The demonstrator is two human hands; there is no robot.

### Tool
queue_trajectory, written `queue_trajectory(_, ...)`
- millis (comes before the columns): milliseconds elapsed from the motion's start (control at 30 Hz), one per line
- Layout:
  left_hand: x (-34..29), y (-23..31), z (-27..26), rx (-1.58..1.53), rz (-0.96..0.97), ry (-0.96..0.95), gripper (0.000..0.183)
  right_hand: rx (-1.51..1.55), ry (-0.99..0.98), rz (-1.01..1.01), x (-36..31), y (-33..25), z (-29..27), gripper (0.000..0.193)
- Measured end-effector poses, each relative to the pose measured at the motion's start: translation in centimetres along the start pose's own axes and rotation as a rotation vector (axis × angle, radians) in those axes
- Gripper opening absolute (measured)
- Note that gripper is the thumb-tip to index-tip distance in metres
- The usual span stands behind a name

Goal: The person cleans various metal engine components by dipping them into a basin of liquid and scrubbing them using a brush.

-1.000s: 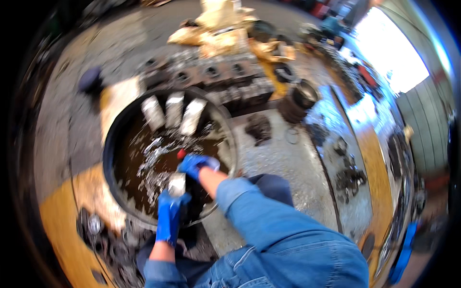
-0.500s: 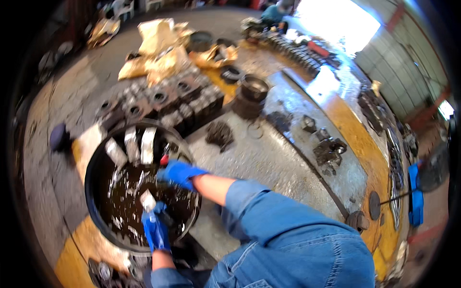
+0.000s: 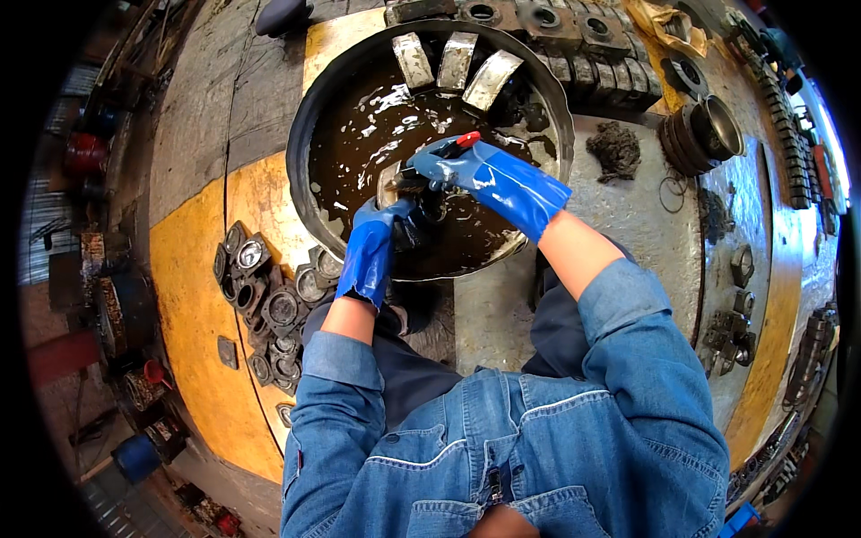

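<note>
Hands [image 3: 457,168] closer together at metal block [image 3: 387,183]

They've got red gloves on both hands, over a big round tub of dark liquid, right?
The gloves are blue, not red: the head view shows it on the left hand and right hand. Both are over the big round tub of dark liquid.

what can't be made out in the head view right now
In the head view:
Red-ended object: largely hidden by the right hand, so its kind is unclear.
Metal piece: lower end covered by the left hand.
Bottom of the basin: hidden under dark liquid.
Block with round holes: cut off by the top edge.
Blue item: cut off at lower right.
</note>
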State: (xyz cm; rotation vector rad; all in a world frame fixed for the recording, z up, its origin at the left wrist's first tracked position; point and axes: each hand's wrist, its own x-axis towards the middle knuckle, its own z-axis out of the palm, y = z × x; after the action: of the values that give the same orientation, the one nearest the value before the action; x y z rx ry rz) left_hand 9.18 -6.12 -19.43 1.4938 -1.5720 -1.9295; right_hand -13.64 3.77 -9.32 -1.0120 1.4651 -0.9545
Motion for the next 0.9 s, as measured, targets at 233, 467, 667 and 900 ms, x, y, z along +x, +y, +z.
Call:
queue_trajectory(233,-2.9,3.5,0.6,-0.264,0.035,-0.124,0.041,-0.116,0.27,0.27,3.2,7.5,-2.4,0.035)
queue_trajectory(467,-2.5,3.9,2.0,-0.516,-0.133,-0.068,0.031,0.054,0.172,-0.059,-0.8,-0.5,-0.2,0.043)
queue_trajectory(667,-2.8,4.4,2.2,-0.401,-0.049,-0.035,0.034,-0.084,0.274,0.349,3.2,6.2,-1.6,0.032)
queue_trajectory(900,-1.8,4.1,1.1,-0.136,0.031,-0.068,0.05,-0.066,0.437,0.396,0.0,6.4,-1.8,0.049)
